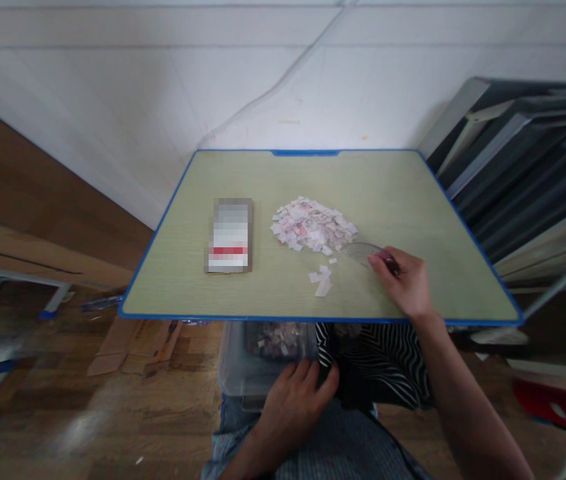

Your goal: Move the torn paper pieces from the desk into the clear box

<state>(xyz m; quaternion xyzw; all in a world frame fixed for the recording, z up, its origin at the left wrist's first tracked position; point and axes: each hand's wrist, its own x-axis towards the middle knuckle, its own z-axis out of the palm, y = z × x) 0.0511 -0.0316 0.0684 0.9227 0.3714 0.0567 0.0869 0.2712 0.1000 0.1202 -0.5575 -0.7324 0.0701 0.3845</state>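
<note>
My right hand (403,277) is closed around the dark handle of a see-through, spoon-like tool (363,252); its exact kind is hard to make out. The tool's pale oval end lies at the lower right edge of a heap of small white and pinkish paper pieces (313,225). A few loose paper pieces (321,280) lie nearer to me on the table. My left hand (297,397) rests at my lap, fingers bent but apart, against the near side of a clear plastic box (235,367) and some black-and-white striped cloth (393,360).
The pale green table (393,187) has a blue rim. On its left lies a blurred-out rectangular item (230,237). Dark panels (527,147) lean at the right, and brown boards (37,200) stand at the left. Flattened cardboard (135,347) covers part of the wooden floor.
</note>
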